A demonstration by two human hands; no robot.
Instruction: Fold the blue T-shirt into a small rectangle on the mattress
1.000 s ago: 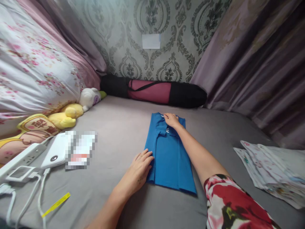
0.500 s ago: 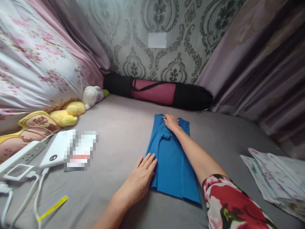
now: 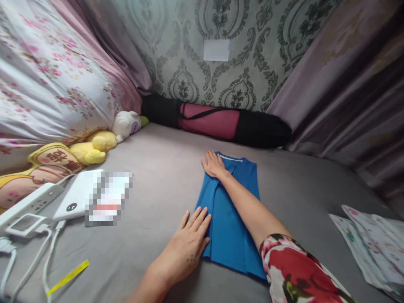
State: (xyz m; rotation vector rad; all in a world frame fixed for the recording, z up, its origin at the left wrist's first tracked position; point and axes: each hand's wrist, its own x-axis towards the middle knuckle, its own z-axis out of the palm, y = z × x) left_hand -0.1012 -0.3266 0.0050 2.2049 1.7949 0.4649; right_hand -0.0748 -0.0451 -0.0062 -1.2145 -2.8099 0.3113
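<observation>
A blue shirt lies folded into a long shape on the grey bed sheet, its neckline with a white inner band at the far end. My left hand rests flat on the near left edge of the shirt, fingers stretched out. Reaching across the cloth, my right hand lies flat on its far left corner, beside the neckline. The right forearm and its floral sleeve hide part of the shirt's right side.
A black and maroon long bag lies against the wall. Plush toys, a white power bank, a power strip, cables and a yellow strip are at left. Folded patterned cloth sits at right.
My right hand has moved left from the middle of the neckline to the far left corner, and its fingers have flattened. The neckline's white band now shows. My left hand stays at the edge.
</observation>
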